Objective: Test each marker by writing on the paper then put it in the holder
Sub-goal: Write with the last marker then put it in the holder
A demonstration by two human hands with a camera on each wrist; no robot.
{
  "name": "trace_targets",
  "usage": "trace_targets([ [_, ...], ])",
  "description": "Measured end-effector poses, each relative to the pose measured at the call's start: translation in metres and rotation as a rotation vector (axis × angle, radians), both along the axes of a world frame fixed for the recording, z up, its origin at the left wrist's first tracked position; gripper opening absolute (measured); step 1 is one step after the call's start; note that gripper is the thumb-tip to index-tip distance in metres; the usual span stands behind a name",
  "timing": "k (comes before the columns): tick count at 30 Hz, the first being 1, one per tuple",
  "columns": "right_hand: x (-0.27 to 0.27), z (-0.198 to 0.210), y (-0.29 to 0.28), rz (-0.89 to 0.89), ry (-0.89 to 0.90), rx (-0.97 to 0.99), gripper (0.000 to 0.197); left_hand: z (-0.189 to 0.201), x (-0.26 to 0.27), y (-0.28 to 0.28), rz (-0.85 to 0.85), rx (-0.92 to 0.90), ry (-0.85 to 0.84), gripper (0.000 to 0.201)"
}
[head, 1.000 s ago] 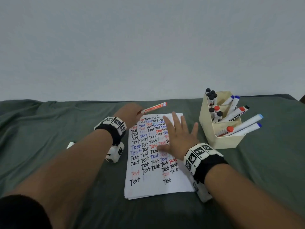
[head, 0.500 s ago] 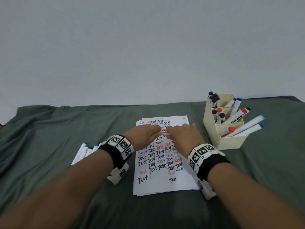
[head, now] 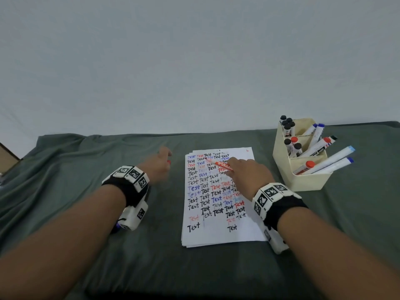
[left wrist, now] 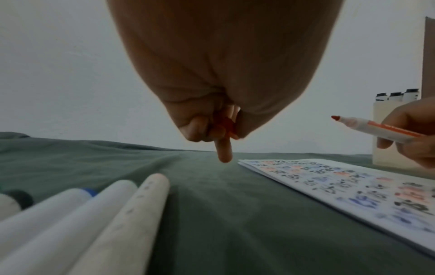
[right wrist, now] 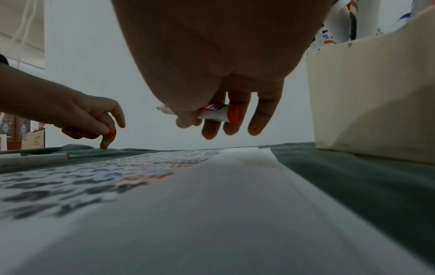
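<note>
My right hand (head: 244,172) holds an uncapped red marker (head: 220,163) low over the top of the paper (head: 216,234), tip pointing left. The marker (left wrist: 367,128) shows its bare red tip in the left wrist view, and its red end (right wrist: 234,114) in the right wrist view. My left hand (head: 160,163) is off the paper's left edge over the cloth, pinching the red cap (head: 168,162), also seen as the cap (left wrist: 227,126) and the cap (right wrist: 110,133). The paper (right wrist: 212,204) is covered with rows of "Test". The cream holder (head: 300,178) stands right of the paper.
The holder (right wrist: 376,93) has tiered compartments with several black, red and blue markers. Several capped white markers (left wrist: 82,214) lie on the green cloth (head: 86,245) under my left wrist. A grey wall rises behind the table.
The hands met over the paper and pulled apart. The cap came off into my left hand, which moved left. My right hand now holds the uncapped marker.
</note>
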State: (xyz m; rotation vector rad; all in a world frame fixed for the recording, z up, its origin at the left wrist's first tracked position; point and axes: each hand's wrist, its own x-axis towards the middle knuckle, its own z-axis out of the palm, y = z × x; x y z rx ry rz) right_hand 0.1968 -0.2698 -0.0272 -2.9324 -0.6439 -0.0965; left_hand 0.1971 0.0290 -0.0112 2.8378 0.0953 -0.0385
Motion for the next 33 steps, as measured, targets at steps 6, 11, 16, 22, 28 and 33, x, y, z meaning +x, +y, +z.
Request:
trace_targets([
  [6,0.001,0.0,-0.001,0.001,0.009,0.01,0.02,0.009,-0.003,0.011,-0.173,0.229,0.051,0.014],
  [11,0.001,-0.001,-0.001,-0.013,0.015,0.007,0.021,-0.001,-0.001,0.002,-0.229,0.321,0.072,0.028],
  [16,0.0,0.001,-0.001,-0.02,0.037,0.024,0.026,-0.007,-0.005,-0.001,-0.165,0.292,0.06,0.045],
  [22,0.0,0.004,-0.002,0.062,0.056,0.211,0.065,-0.007,-0.049,-0.051,-0.312,0.322,0.0,0.08],
  [28,-0.002,0.006,-0.006,0.049,-0.026,0.332,0.037,-0.04,-0.094,-0.09,-0.231,0.273,0.472,0.122],
  [33,-0.017,0.013,-0.023,0.096,0.123,0.515,0.09,-0.043,-0.097,-0.091,-0.212,0.269,0.458,0.121],
])
